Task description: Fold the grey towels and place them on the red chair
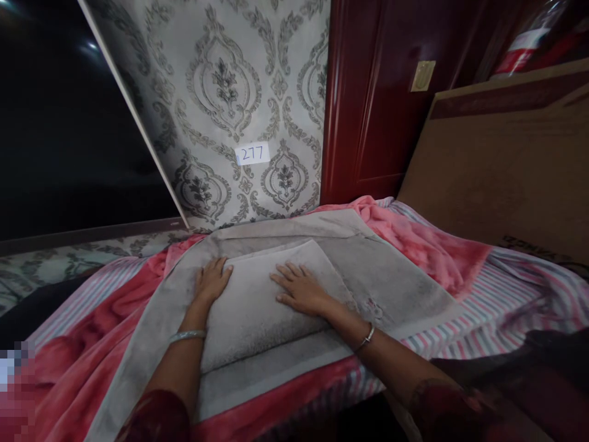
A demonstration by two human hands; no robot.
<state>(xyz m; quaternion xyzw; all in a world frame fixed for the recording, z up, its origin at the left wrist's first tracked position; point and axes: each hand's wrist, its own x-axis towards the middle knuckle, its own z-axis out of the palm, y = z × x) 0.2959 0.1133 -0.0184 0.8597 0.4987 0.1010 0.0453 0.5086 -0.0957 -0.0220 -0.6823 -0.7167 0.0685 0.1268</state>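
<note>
- Folded grey plush cloth (262, 313): near middle of scene, lying flat on a larger grey cloth (396, 276); cannot tell if both are one piece.
- Left hand (212, 281): palm down at folded cloth's left edge, thumb set apart from fingers, hand pointing to the far side.
- Right hand (301, 288): flat on top of folded cloth, right of its middle, fingers spread apart, pointing far left.
- Hands well apart from each other; bangle (188, 336) on left wrist, bracelet (368, 334) on right.
- Small embroidered motif (375, 309) just right of right forearm.
- Red plush blanket (414, 245) shows beneath grey cloth, left, right and near; striped sheet (519, 294) under it.
- Far left: dark-screened TV (78, 123).
- Far middle: damask wallpaper (225, 80), paper label (253, 153) reading "277".
- Far right: dark red wood panel (391, 92), cardboard box (506, 166), red-labelled bottle (524, 46) behind box.
</note>
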